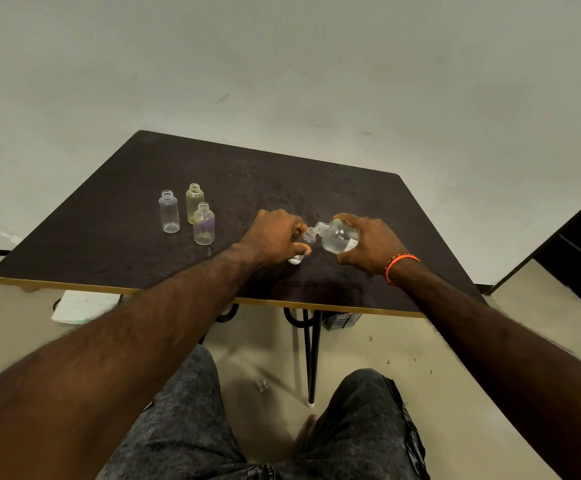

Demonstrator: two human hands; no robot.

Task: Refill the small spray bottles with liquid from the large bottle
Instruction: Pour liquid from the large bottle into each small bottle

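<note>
Pouring now: my right hand (pixel 372 244) fingers wrap the tilted large bottle (pixel 338 240), neck to neck with the small bottle (pixel 308 237) my left hand (pixel 271 235) fingers grip steady on the surface (pixel 317 188). Three uncapped bottles (pixel 192 213) wait left.

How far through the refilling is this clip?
Nothing looks finished. In hand: the right hand tips the large bottle into a small bottle gripped by the left hand. Left: three uncapped small bottles, apparently empty, stand aside.

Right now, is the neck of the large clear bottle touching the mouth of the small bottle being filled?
Cannot tell. In the head view the large clear bottle tilts over the small bottle; their openings overlap.
</note>
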